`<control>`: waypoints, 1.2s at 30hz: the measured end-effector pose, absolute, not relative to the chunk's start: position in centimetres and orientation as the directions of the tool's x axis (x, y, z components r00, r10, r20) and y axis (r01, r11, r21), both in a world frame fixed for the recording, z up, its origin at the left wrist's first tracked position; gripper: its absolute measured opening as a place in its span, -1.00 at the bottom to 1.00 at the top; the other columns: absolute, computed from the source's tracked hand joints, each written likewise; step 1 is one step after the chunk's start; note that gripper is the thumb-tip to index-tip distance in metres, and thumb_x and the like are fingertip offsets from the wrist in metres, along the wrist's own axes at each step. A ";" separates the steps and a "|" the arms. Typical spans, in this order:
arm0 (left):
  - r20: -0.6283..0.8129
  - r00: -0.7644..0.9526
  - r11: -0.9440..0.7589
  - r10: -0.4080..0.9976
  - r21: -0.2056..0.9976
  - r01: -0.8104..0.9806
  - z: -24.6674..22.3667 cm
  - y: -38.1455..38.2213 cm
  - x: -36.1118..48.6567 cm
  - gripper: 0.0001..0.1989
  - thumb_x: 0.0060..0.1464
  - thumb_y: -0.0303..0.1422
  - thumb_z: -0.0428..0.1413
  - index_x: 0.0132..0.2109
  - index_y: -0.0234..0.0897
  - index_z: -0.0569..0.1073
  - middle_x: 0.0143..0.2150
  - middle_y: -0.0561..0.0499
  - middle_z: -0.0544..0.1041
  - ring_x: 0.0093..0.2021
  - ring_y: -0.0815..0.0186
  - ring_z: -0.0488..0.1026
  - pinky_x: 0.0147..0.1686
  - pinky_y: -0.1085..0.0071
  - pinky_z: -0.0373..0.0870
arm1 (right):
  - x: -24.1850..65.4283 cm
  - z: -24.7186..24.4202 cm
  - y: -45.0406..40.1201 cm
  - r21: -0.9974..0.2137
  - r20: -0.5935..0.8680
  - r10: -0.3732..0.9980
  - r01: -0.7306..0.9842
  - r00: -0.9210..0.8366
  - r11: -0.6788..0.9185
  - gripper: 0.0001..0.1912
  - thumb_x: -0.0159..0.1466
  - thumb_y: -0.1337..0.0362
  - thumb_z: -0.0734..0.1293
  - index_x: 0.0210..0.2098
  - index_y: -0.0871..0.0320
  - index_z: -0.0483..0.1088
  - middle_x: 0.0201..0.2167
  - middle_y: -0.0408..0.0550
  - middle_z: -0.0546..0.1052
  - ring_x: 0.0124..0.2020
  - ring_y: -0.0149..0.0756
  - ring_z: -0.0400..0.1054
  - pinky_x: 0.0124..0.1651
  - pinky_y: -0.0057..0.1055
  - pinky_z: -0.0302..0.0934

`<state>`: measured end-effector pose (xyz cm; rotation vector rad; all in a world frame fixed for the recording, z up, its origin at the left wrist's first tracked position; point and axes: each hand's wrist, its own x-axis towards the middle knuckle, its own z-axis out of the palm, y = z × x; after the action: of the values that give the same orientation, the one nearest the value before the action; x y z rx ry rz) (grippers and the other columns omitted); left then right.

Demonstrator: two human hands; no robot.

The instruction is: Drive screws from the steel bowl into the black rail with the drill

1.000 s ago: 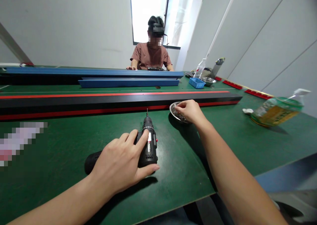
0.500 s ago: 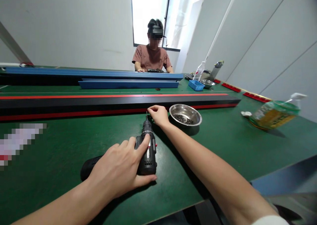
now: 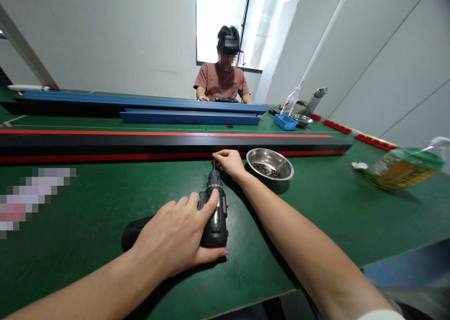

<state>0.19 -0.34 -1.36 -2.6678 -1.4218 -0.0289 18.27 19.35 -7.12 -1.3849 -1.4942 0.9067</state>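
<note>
My left hand (image 3: pixel 179 231) is wrapped round a black cordless drill (image 3: pixel 215 226), which lies on its side with the bit pointing away from me. The thumb rests along the drill's body. At the bit's tip, the fingers of my right hand (image 3: pixel 230 163) are pinched together; whatever they hold is too small to make out. Just beyond them runs a long black rail with red edges (image 3: pixel 158 145). Right of that hand sits a steel bowl (image 3: pixel 288 173) with many small dark pieces, like screws, at its bottom.
Two blue rails (image 3: pixel 190 118) lie farther back. A person (image 3: pixel 221 80) sits across the green table (image 3: pixel 333 193). A small blue basket (image 3: pixel 285 122) and a bottle (image 3: pixel 291 101) stand at the back right. A plastic jar with a yellow label (image 3: pixel 404 170) lies at the right.
The whole view has shifted slightly, with things now farther right in it. Both hands keep the same hold, the right fingers still at the bit's tip.
</note>
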 end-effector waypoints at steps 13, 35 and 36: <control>0.045 0.549 -0.543 0.835 -0.099 0.834 -0.9 -0.4 0.2 -0.03 0.10 0.30 -0.03 0.48 -0.17 0.06 -0.09 -0.17 0.48 -0.19 0.02 0.52 -0.19 0.13 0.48 | 18.1 -6.8 18.8 -0.903 0.128 0.992 0.412 -0.007 0.119 -0.66 0.37 0.16 0.28 -0.34 0.23 0.60 -0.43 0.00 0.63 -0.46 -0.34 0.51 -0.54 -0.57 0.24; 0.057 0.552 -0.547 0.832 -0.083 0.833 -0.9 -0.4 0.4 -0.02 0.09 0.28 0.01 0.47 -0.19 0.08 -0.09 -0.17 0.48 -0.18 -0.01 0.52 -0.18 0.07 0.50 | 18.1 -6.9 18.7 -0.923 0.136 0.990 0.368 0.026 0.117 -0.53 0.43 0.06 0.20 -0.36 0.24 0.58 -0.39 0.05 0.64 -0.47 -0.32 0.52 -0.55 -0.54 0.28; 0.058 0.551 -0.546 0.832 -0.084 0.834 -0.9 -0.4 0.4 -0.02 0.09 0.29 0.01 0.47 -0.19 0.08 -0.09 -0.17 0.48 -0.18 -0.01 0.52 -0.18 0.07 0.50 | 18.1 -6.9 18.7 -0.921 0.134 0.991 0.371 0.025 0.115 -0.52 0.43 0.06 0.20 -0.35 0.24 0.59 -0.38 0.05 0.64 -0.47 -0.32 0.53 -0.55 -0.54 0.28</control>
<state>0.39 -0.44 -0.95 -2.6765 -1.4419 -0.0170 18.07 18.67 -6.95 -1.4019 -1.4979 0.8730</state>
